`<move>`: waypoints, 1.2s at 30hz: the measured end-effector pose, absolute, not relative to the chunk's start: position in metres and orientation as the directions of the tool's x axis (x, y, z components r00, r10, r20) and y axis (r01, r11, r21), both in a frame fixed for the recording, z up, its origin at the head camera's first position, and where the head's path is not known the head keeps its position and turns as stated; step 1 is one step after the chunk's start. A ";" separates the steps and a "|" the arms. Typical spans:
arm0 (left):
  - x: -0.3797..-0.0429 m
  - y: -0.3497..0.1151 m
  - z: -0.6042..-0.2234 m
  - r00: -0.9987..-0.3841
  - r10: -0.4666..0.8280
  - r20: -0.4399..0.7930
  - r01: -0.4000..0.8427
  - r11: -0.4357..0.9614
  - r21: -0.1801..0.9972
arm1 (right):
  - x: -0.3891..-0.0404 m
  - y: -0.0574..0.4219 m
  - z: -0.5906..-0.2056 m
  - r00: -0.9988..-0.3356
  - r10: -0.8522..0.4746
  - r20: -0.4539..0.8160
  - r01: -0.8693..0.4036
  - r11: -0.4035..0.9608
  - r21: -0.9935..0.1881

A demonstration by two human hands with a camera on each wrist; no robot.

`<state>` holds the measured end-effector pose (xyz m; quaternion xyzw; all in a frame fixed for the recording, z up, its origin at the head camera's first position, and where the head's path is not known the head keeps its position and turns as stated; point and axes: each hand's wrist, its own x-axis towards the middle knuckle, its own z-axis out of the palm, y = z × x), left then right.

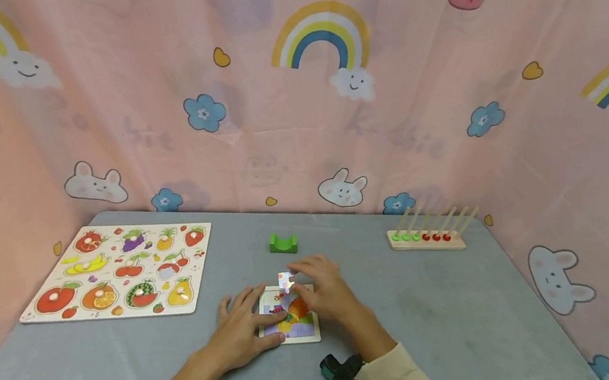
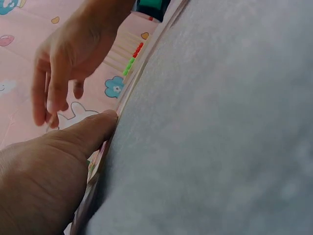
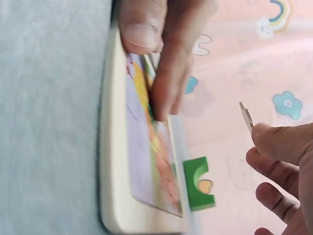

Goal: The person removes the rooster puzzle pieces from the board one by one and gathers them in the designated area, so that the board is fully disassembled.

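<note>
A small framed jigsaw puzzle with a colourful picture lies on the grey table. My left hand rests at its left side, fingers spread, the thumb and a finger reaching over the picture. In the left wrist view, that thumb touches the board's edge. Above the top part of the puzzle, my right hand pinches a small puzzle piece between thumb and finger. The right wrist view shows the thin piece edge-on, raised off the board. What is printed on it is too small to tell.
Behind the puzzle stands a green arched block. A wooden fruit peg board lies at the left. At the back right is a wooden rack with upright sticks and green and red beads. A pink patterned curtain closes off the back.
</note>
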<state>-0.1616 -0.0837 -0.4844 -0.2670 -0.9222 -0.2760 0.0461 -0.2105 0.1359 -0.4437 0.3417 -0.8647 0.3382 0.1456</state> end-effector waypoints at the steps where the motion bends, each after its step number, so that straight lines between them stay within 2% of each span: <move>1: -0.162 -0.084 -0.484 -0.853 0.467 0.232 0.518 0.705 0.484 | -0.210 0.138 -0.442 -0.714 -0.491 0.499 -0.699 0.533 -0.477; 8: -0.161 -0.083 -0.484 -0.852 0.464 0.240 0.520 0.702 0.487 | -0.206 0.160 -0.424 -0.682 -0.462 0.567 -0.725 0.528 -0.442; 16: -0.159 -0.084 -0.483 -0.856 0.458 0.239 0.513 0.699 0.498 | -0.200 0.187 -0.411 -0.706 -0.402 0.582 -0.692 0.567 -0.447; 21: -0.159 -0.083 -0.483 -0.852 0.461 0.249 0.520 0.695 0.496 | -0.201 0.203 -0.412 -0.707 -0.379 0.597 -0.685 0.576 -0.446; 29: -0.159 -0.083 -0.484 -0.861 0.458 0.221 0.503 0.701 0.505 | -0.206 0.227 -0.422 -0.657 -0.356 0.665 -0.721 0.554 -0.415; 36: -0.160 -0.084 -0.484 -0.863 0.458 0.213 0.498 0.702 0.509 | -0.209 0.243 -0.434 -0.707 -0.318 0.632 -0.673 0.578 -0.462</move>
